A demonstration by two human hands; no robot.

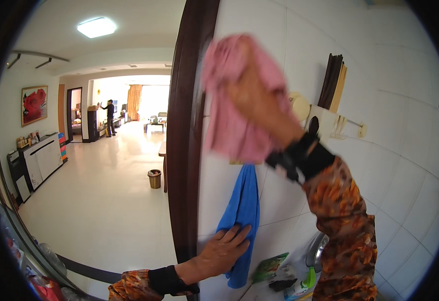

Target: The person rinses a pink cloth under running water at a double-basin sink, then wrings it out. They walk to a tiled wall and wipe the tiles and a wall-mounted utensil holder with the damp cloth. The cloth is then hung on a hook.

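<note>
My right hand (251,101) is raised and holds a pink cloth (227,128) spread against the white tiled wall (385,124), beside the dark door frame (187,124). Hand and cloth are blurred. Below it, a blue towel (244,195) hangs from a hook plate that the pink cloth mostly covers. The fingers of my left hand (223,250) rest spread on the lower part of this towel, and I see no clear grip on it.
Right of the cloth, a wall holder (319,116) carries chopsticks (332,82). Lower right are a green packet (270,267), a spray bottle (302,286) and a metal pan (319,250). Through the doorway stand a waste bin (154,180), a white cabinet (42,160) and, far off, a person (110,116).
</note>
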